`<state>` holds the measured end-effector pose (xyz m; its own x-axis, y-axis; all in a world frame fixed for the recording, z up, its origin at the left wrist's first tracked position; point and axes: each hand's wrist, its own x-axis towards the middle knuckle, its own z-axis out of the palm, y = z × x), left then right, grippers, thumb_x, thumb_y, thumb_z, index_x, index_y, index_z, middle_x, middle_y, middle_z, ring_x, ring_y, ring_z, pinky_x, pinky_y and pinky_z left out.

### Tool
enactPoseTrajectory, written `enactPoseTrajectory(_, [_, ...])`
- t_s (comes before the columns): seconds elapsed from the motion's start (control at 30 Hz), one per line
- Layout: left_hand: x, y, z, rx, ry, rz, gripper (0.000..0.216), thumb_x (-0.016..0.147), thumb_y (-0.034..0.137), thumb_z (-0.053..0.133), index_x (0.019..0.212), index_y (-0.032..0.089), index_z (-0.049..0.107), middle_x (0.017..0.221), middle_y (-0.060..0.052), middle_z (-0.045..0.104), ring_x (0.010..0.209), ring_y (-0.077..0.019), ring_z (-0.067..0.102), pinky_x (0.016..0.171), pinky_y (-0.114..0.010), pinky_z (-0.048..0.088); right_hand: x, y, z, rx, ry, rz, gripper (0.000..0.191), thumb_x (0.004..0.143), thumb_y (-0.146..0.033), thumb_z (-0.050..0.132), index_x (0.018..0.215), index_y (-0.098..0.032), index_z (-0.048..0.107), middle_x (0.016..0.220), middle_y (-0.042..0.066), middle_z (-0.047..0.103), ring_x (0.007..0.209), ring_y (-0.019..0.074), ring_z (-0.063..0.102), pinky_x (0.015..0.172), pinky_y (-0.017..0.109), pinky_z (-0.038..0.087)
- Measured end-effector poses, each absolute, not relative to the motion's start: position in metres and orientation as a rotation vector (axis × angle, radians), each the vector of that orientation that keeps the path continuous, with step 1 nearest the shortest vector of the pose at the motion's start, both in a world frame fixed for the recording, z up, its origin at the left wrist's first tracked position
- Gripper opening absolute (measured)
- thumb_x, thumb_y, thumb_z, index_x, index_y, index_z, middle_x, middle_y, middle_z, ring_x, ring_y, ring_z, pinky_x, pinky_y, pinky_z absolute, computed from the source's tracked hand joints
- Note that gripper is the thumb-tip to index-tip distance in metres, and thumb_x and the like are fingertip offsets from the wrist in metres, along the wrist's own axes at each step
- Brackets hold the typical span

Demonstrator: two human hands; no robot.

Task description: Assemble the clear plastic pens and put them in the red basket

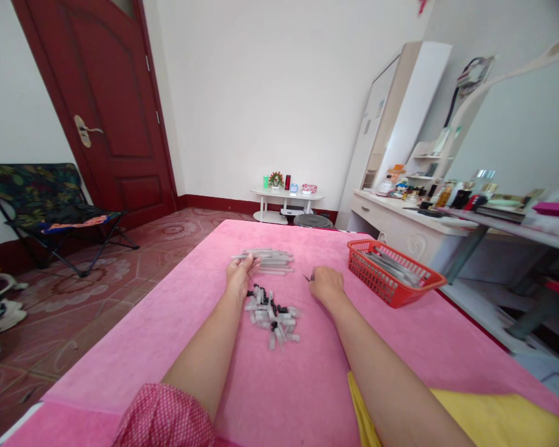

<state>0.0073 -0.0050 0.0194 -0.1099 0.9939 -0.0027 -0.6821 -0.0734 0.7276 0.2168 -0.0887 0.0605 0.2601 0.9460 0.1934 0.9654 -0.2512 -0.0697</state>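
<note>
My left hand (241, 273) is closed in a pinch at the left end of a row of thin grey sticks (276, 262), which look like pen barrels. One stick appears to be between its fingertips. My right hand (327, 284) is closed, knuckles up, around a small dark piece (308, 278) whose thin point sticks out to the left; the rest of it is hidden. Nearer to me, between my forearms, lies a loose heap of short clear caps (285, 319) mixed with small black parts (282, 309).
A red plastic basket (390, 297) with more grey sticks (395, 266) stands right of my right hand. Pink cloth (168, 347) covers the table. Yellow fabric (498, 416) lies at the near right. A dressing table (400, 217) stands beyond the right edge, a folding chair (74, 217) at left.
</note>
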Motion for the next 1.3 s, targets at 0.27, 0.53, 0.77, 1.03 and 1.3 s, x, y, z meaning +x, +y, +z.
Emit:
enactPoseTrajectory(0.27, [0.009,-0.011,0.023,0.682,0.729,1.531,0.011,0.074,0.013,0.068,0.078,0.009,0.058,0.073,-0.005,0.069,0.064,-0.0128,0.068,0.060,-0.021,0.055,0.191,-0.088,0.062,-1.960,-1.786,-0.072,0.022,0.081,-0.024,0.049,0.095,-0.023,0.066,0.090,0.005,0.070,0.084,0.0194,0.063,0.068,0.026,0.039])
enactPoseTrajectory(0.53, [0.010,-0.015,0.023,0.782,0.737,1.450,0.016,0.073,0.020,0.069,0.080,0.010,0.058,0.073,-0.005,0.068,0.062,-0.0132,0.068,0.057,-0.021,0.054,0.176,-0.092,0.061,-1.881,-1.814,-0.123,0.015,0.081,-0.027,0.054,0.090,-0.024,0.065,0.084,0.003,0.070,0.082,0.0190,0.063,0.067,0.025,0.037])
enactPoseTrajectory(0.77, [0.010,-0.015,0.022,0.892,0.750,1.391,0.022,0.069,0.023,0.073,0.080,0.010,0.059,0.074,-0.008,0.070,0.059,-0.0139,0.067,0.054,-0.020,0.053,0.184,-0.088,0.058,-1.856,-1.816,-0.123,0.017,0.081,-0.027,0.054,0.092,-0.026,0.067,0.089,0.003,0.071,0.087,0.0201,0.062,0.070,0.026,0.037])
enactPoseTrajectory(1.03, [0.012,-0.013,0.018,0.934,0.670,1.262,0.023,0.067,0.020,0.074,0.084,0.010,0.062,0.078,-0.009,0.071,0.064,-0.0161,0.068,0.056,-0.021,0.053,0.177,-0.090,0.064,-1.738,-1.804,-0.097,0.017,0.081,-0.027,0.055,0.094,-0.024,0.066,0.096,0.003,0.068,0.093,0.0196,0.057,0.080,0.028,0.036])
enactPoseTrajectory(1.3, [-0.006,-0.001,0.021,0.286,0.521,1.550,0.004,0.082,0.010,0.057,0.080,0.012,0.060,0.067,-0.004,0.068,0.065,-0.0102,0.066,0.058,-0.015,0.053,0.170,-0.097,0.070,-1.487,-1.587,-0.232,0.024,0.081,-0.023,0.051,0.104,-0.018,0.059,0.108,0.009,0.059,0.102,0.0215,0.051,0.089,0.032,0.035])
